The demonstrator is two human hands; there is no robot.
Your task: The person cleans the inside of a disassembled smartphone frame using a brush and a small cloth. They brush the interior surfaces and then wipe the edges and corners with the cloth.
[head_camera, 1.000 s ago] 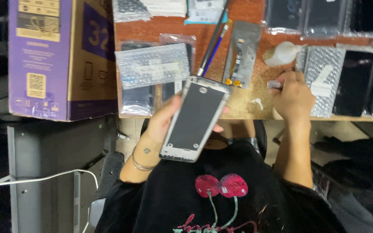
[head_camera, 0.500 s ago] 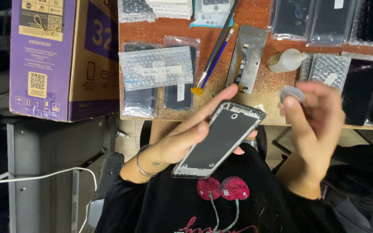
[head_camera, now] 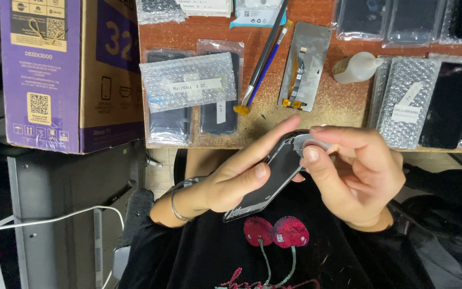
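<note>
My left hand (head_camera: 231, 184), with a metal bangle on the wrist, grips a dark phone frame (head_camera: 274, 179) by its edges and holds it tilted above my lap. My right hand (head_camera: 362, 176) pinches a small pale grey piece (head_camera: 310, 143) between thumb and fingers and presses it against the top end of the phone frame. Both hands hover just in front of the wooden table's near edge (head_camera: 338, 115). My fingers hide the upper corner of the frame.
On the table lie two brushes (head_camera: 263, 59), a bare screen panel with a flex cable (head_camera: 306, 67), a white squeeze bottle (head_camera: 356, 68) and several bubble-wrapped screens (head_camera: 188, 80). A purple and brown cardboard box (head_camera: 70, 75) stands at left. A white cable (head_camera: 54, 219) runs lower left.
My right hand came back from the table by the bottle, carrying the small grey piece, and now meets the phone frame's top. My left hand lowered and tilted the frame rightward.
</note>
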